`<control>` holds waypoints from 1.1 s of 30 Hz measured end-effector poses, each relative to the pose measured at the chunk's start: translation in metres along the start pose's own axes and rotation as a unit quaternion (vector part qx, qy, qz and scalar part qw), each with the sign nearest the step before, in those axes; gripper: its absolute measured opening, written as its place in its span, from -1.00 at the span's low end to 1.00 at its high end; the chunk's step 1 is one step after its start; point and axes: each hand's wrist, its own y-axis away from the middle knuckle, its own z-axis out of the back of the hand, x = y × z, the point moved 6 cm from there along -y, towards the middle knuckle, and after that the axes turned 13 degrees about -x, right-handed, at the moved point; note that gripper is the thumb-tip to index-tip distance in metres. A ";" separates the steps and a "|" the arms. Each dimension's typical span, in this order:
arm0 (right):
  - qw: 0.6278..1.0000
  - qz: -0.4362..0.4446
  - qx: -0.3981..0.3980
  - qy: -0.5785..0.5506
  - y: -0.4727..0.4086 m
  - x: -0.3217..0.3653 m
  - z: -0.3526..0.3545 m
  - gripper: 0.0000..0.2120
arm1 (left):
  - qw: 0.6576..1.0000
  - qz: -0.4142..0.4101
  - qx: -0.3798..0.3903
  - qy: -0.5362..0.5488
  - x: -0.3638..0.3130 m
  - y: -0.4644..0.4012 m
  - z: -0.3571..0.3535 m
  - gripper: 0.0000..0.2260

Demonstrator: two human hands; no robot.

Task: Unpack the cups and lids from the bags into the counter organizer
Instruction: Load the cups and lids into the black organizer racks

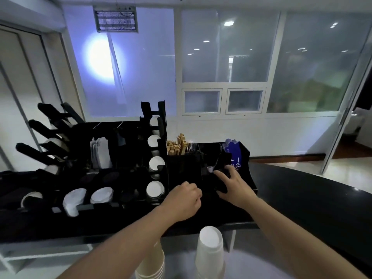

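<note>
Looking down from the head camera, I see a stack of white paper cups [210,252] standing upside down at the bottom of the view, close to my body, with a second stack of cups [152,264] just beside it on the left, partly behind my left forearm. White lids [155,189] stand in the vertical column of the black counter organizer [124,137], and more white lids [101,195] lie in the round slots of its low front row.

My left hand [184,200] is in front of the dark compartments in the middle of the organizer, with the fingers curled inward; I cannot tell if it holds something, because the place is very dark. My right hand [231,186] has its fingers spread and bent over a black object in the compartment, touching it, but I cannot tell if it grips it.

Wooden stirrers [178,144] stand in a holder behind my hands, and a blue packet [234,153] stands at the right end. The organizer rests on a black surface [302,198].
</note>
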 end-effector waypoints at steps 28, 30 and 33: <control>0.989 0.086 0.064 0.103 0.017 0.010 -0.014 -0.64 | 0.998 0.053 0.042 -0.003 -0.007 -0.006 -0.022 -0.67; 0.996 0.040 0.043 0.067 0.025 0.011 0.005 -0.68 | 0.999 0.048 0.018 0.011 -0.013 -0.002 -0.005 -0.68; 0.998 -0.028 0.042 0.048 0.049 0.013 0.025 -0.65 | 0.997 0.054 -0.039 0.042 -0.022 0.012 0.022 -0.72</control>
